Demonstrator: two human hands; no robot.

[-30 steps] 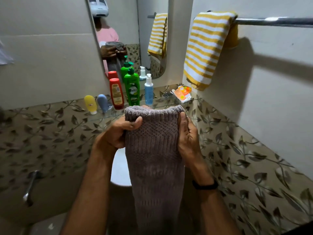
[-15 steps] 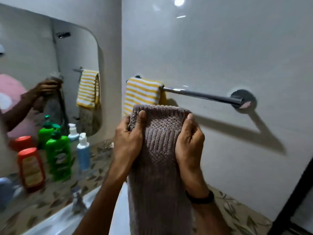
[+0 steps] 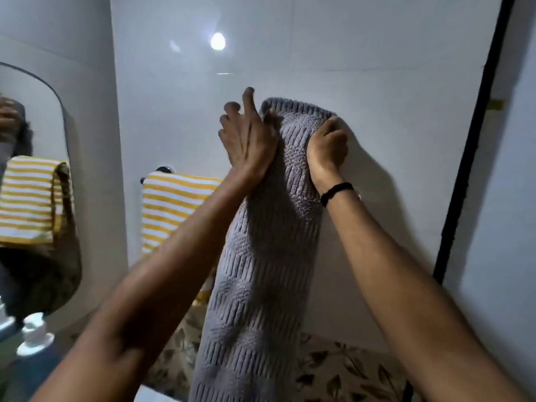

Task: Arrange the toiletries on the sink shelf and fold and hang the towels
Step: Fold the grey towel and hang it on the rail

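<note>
A folded grey ribbed towel (image 3: 261,280) hangs long in front of the white wall, its top fold raised high. My left hand (image 3: 248,137) grips its upper left edge, with some fingers lifted and spread. My right hand (image 3: 327,146) is closed on the upper right edge, close to the wall. A yellow and white striped towel (image 3: 171,204) hangs on the rail to the lower left. Only the rail's left end (image 3: 164,170) shows; the rest is hidden behind the towels and my arms.
A mirror (image 3: 32,198) on the left reflects the striped towel and my hands. A white pump bottle top (image 3: 34,335) sits at the bottom left. Leaf-patterned tiles (image 3: 342,369) run below the white wall. A dark door frame (image 3: 464,181) stands at the right.
Both hands have lifted the grey towel from over the sink up and to the right, above the rail. The view has swung up to the wall, and my left fingers have loosened.
</note>
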